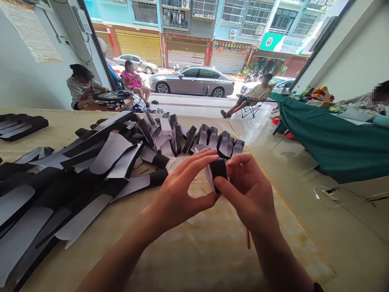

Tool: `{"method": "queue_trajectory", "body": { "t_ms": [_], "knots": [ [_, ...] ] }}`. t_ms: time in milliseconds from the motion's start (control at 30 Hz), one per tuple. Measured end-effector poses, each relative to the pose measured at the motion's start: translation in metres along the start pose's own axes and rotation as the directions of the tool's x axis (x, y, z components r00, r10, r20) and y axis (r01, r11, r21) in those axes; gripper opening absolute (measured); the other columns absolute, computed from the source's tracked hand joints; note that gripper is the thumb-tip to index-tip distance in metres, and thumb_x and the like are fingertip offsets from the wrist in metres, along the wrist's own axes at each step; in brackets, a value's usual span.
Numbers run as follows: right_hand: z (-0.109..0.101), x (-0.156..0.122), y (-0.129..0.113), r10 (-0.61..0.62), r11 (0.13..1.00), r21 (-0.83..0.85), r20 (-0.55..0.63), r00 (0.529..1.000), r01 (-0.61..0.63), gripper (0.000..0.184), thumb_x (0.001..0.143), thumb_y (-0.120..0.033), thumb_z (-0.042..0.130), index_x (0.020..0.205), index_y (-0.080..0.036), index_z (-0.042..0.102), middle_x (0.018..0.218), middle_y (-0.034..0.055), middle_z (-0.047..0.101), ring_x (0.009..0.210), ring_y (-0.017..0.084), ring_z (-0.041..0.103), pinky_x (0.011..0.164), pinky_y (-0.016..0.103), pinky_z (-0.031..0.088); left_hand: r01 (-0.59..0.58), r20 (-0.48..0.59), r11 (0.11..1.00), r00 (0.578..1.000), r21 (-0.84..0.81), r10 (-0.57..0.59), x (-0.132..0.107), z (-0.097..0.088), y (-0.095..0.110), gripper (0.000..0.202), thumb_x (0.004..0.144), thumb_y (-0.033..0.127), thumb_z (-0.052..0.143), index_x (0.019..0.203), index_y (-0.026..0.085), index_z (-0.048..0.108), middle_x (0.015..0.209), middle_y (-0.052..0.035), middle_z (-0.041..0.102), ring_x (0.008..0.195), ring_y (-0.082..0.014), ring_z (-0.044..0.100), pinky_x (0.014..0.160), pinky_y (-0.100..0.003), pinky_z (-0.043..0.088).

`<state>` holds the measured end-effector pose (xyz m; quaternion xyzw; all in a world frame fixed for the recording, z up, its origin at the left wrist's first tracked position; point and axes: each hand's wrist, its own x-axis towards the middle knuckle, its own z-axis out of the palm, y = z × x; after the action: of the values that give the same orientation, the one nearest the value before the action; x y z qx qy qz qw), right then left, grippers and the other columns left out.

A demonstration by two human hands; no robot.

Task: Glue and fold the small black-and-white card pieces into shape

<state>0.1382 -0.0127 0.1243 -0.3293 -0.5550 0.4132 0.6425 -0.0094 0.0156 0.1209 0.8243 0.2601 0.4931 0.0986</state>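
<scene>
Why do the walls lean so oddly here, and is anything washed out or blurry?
Head view: the wide lens bows the walls outward toward the edges; street daylight nearly bleaches the pavement by the silver car and puts a sheen on the floor; the left hand, right hand and the black piece they pinch look sharp, with only soft shadow on the table.

Bright daylight from street; edges warped (wide-angle).
</scene>
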Motion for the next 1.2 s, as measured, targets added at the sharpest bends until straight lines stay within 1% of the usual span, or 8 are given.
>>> {"method": "queue_trajectory", "body": {
  "t_ms": [467, 633, 733, 867, 967, 1067, 1133, 1200],
  "knots": [
    [-0.003, 0.002, -0.001, 0.068, 0.998, 0.001, 0.076, 0.995, -0.068, 0.037, 0.074, -0.009, 0.066, 0.101, -0.027, 0.049, 0.072, -0.0062, 0.059, 0.067, 0.008, 0.056, 0.060, 0.019, 0.047, 0.005, 0.016, 1.000, 1.000, 0.010, -0.005, 0.001, -0.004, -0.001, 0.054, 0.072, 0.016, 0.069, 0.123, 0.017, 0.050, 0.128, -0.0089, 0.058, 0.121, -0.0202, 0.054, 0.107, -0.034, 0.045],
    [-0.002, 0.002, 0.001, 0.034, 0.999, 0.026, -0.013, 0.999, -0.034, 0.027, 0.073, -0.007, 0.066, 0.087, -0.024, 0.051, 0.071, -0.0073, 0.053, 0.064, 0.005, 0.053, 0.058, 0.014, 0.045, -0.024, 0.046, 1.000, 0.999, 0.009, 0.024, 0.000, -0.004, -0.001, 0.054, 0.074, 0.015, 0.067, 0.124, 0.018, 0.049, 0.130, -0.0087, 0.057, 0.123, -0.0195, 0.053, 0.107, -0.034, 0.045],
    [-0.002, 0.004, 0.003, 0.038, 0.999, 0.026, -0.011, 0.999, -0.038, 0.030, 0.072, -0.007, 0.068, 0.088, -0.025, 0.052, 0.073, -0.0074, 0.054, 0.066, 0.005, 0.055, 0.059, 0.014, 0.046, 0.035, 0.054, 0.999, 0.998, 0.004, -0.035, -0.001, -0.005, -0.001, 0.054, 0.074, 0.016, 0.067, 0.124, 0.020, 0.049, 0.128, -0.0072, 0.058, 0.121, -0.0200, 0.054, 0.104, -0.035, 0.047],
    [-0.004, 0.007, 0.005, 0.090, 0.996, 0.019, 0.108, 0.990, -0.093, 0.058, 0.064, -0.010, 0.077, 0.109, -0.031, 0.047, 0.076, -0.0069, 0.061, 0.072, 0.010, 0.062, 0.068, 0.022, 0.051, 0.200, 0.084, 0.980, 0.976, -0.004, -0.199, -0.001, -0.006, -0.001, 0.058, 0.072, 0.022, 0.069, 0.127, 0.024, 0.048, 0.125, -0.0044, 0.059, 0.110, -0.0203, 0.060, 0.095, -0.037, 0.054],
    [-0.007, 0.009, 0.005, 0.086, 0.996, -0.005, 0.134, 0.987, -0.086, 0.053, 0.069, -0.020, 0.076, 0.112, -0.030, 0.047, 0.083, -0.0039, 0.064, 0.077, 0.012, 0.064, 0.073, 0.026, 0.052, 0.271, 0.101, 0.962, 0.958, -0.015, -0.269, -0.001, -0.007, -0.002, 0.060, 0.072, 0.024, 0.070, 0.127, 0.027, 0.048, 0.120, -0.0019, 0.062, 0.103, -0.0190, 0.062, 0.094, -0.038, 0.055],
    [-0.013, 0.011, 0.003, -0.005, 0.991, -0.137, 0.035, 0.999, 0.010, 0.036, 0.076, -0.031, 0.070, 0.106, -0.026, 0.052, 0.091, -0.0007, 0.065, 0.083, 0.014, 0.063, 0.075, 0.028, 0.051, 0.327, 0.038, 0.945, 0.945, -0.030, -0.325, 0.001, -0.013, -0.005, 0.058, 0.071, 0.026, 0.071, 0.125, 0.028, 0.050, 0.120, -0.0010, 0.061, 0.104, -0.0191, 0.062, 0.095, -0.037, 0.055],
    [-0.018, 0.014, 0.005, -0.092, 0.936, -0.349, -0.087, 0.992, 0.056, 0.017, 0.080, -0.034, 0.065, 0.089, -0.023, 0.056, 0.078, -0.0019, 0.064, 0.074, 0.013, 0.061, 0.069, 0.025, 0.049, 0.356, -0.085, 0.934, 0.930, -0.042, -0.358, 0.003, -0.022, -0.010, 0.056, 0.071, 0.029, 0.072, 0.123, 0.029, 0.051, 0.124, -0.0010, 0.058, 0.108, -0.0201, 0.060, 0.092, -0.035, 0.057],
    [-0.021, 0.019, 0.012, -0.130, 0.829, -0.558, -0.110, 0.985, 0.047, 0.020, 0.087, -0.034, 0.055, 0.072, -0.021, 0.054, 0.059, -0.0040, 0.057, 0.058, 0.011, 0.056, 0.060, 0.024, 0.045, 0.369, -0.253, 0.929, 0.895, -0.040, -0.367, 0.005, -0.034, -0.017, 0.055, 0.071, 0.031, 0.073, 0.122, 0.032, 0.053, 0.126, -0.0006, 0.055, 0.113, -0.0209, 0.057, 0.087, -0.032, 0.060]
  ]
}}
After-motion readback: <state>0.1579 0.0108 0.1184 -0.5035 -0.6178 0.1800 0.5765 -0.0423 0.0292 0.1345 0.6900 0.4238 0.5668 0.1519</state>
